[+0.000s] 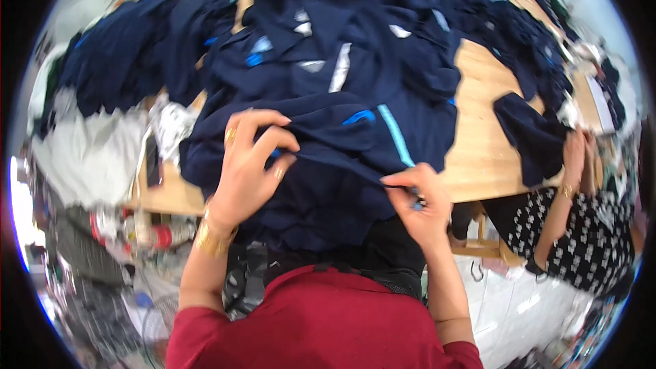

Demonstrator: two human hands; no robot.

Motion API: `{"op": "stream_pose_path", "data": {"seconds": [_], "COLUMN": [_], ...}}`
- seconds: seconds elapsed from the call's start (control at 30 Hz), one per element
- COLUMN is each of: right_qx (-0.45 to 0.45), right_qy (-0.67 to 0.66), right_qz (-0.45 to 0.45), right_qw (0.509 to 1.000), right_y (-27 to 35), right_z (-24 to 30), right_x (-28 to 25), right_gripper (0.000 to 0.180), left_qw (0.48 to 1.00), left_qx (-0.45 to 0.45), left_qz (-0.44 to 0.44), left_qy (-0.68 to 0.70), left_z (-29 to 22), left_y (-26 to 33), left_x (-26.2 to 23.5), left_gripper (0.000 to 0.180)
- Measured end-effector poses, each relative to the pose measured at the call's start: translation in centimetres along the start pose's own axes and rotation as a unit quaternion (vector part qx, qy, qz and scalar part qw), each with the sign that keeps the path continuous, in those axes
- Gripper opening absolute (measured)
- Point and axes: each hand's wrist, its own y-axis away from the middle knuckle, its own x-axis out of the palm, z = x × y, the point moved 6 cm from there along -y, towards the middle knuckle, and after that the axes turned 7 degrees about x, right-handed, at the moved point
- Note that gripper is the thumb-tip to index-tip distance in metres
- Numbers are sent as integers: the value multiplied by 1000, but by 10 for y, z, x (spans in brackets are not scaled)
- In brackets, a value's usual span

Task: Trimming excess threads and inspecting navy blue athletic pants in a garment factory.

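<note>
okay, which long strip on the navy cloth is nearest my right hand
The turquoise strip, its lower end close by your right hand; the white strip and pale-blue strip lie farther up the navy cloth.

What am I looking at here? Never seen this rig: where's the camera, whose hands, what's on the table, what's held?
No robot: it's a person working bare-handed. The single picture comes from a fisheye camera on their head, looking down, so straight edges bend near the rim. The maroon top at the bottom is the wearer's own.

The wooden table carries heaps of navy cloth, with a light-blue strip and a white strip showing on it.

The right hand pinches a navy edge; something small and dark sits in it, too blurred to identify. The left hand is curled over the cloth; its grip is unclear.

The co-worker's hands are at the far right.
</note>
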Motion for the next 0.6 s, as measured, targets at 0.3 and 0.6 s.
{"op": "stream_pose_path", "data": {"seconds": [0.3,0.6], "right_qx": [-81,-157], "right_qy": [-70,82], "right_qz": [-40,-39], "right_qw": [993,983], "right_y": [5,41], "right_z": [3,11], "right_x": [18,26], "right_gripper": [16,14], "left_qw": [781,737], "left_qx": [-322,-446], "left_qz": [111,90], "left_qy": [524,500], "left_z": [-28,37], "left_y": [58,61], "left_x": [78,84], "left_gripper": [41,41]}}
